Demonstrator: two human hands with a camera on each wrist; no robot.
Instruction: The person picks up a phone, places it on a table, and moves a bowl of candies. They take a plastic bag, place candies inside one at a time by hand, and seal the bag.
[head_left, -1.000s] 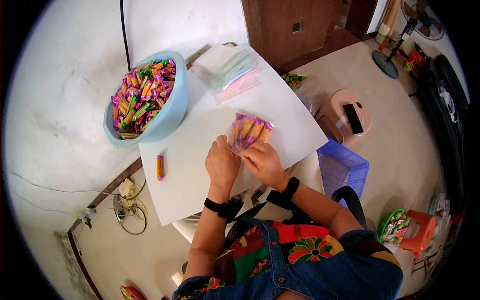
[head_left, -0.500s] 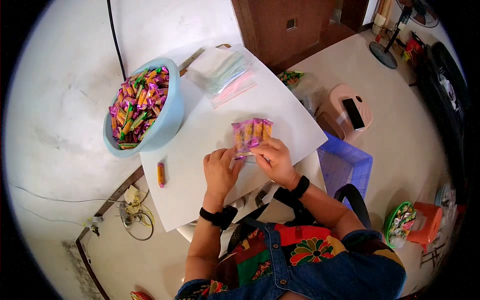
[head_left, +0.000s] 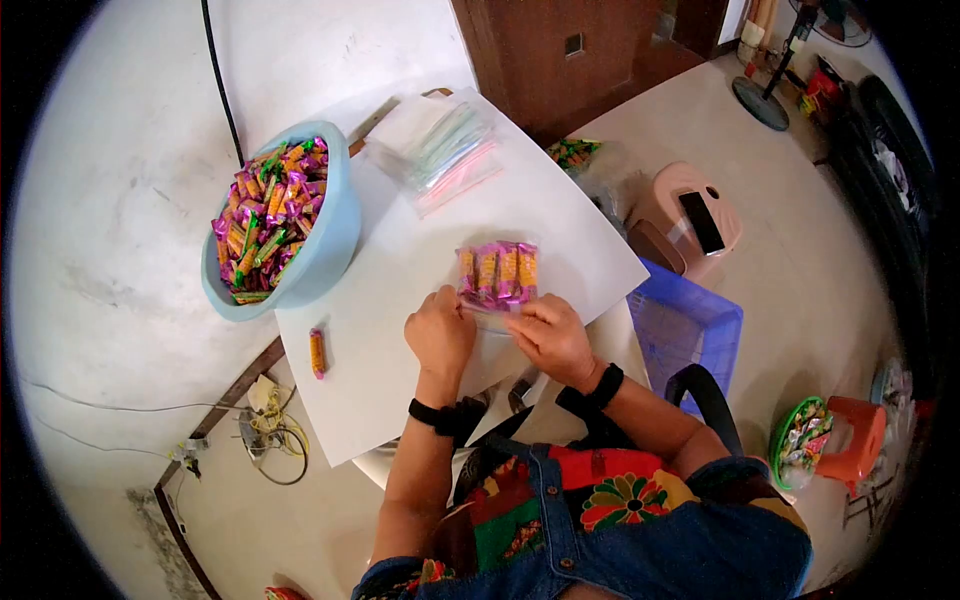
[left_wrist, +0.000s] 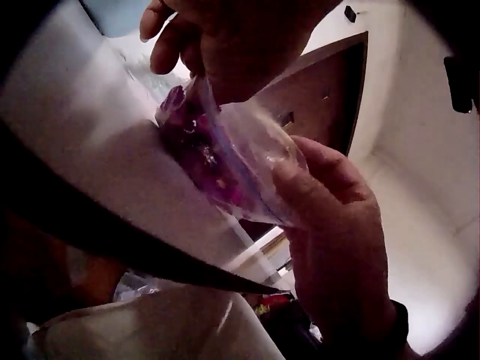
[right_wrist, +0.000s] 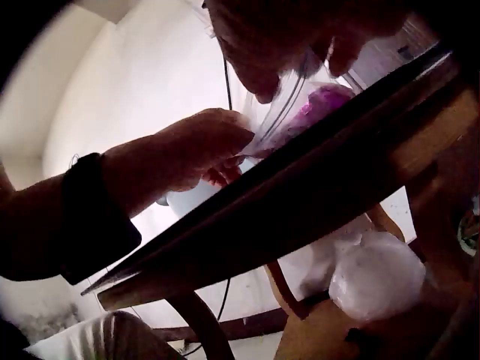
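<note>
A clear zip bag [head_left: 492, 319] lies near the table's front edge, with a row of several purple-and-orange wrapped snack sticks [head_left: 498, 272] inside. My left hand [head_left: 440, 335] pinches the left end of the bag's mouth, and my right hand [head_left: 555, 338] pinches the right end. In the left wrist view the bag's film [left_wrist: 259, 139] stretches between both hands, a zip strip running across it above the purple wrappers [left_wrist: 199, 157]. The right wrist view shows the zip lines slanting between the fingers. One loose wrapped stick [head_left: 317, 354] lies to the left on the table.
A blue basin [head_left: 345, 225] heaped with wrapped sticks stands at the table's left. Flat zip bags [head_left: 440, 150] are stacked at the back of the white table [head_left: 385, 270]. A blue crate [head_left: 690, 320] and a pink stool [head_left: 715, 195] with a phone stand to the right.
The sticks have gone from slanted to an upright row, and the bag has come slightly nearer. My left hand loosened its fingers midway and now pinches the bag's mouth again.
</note>
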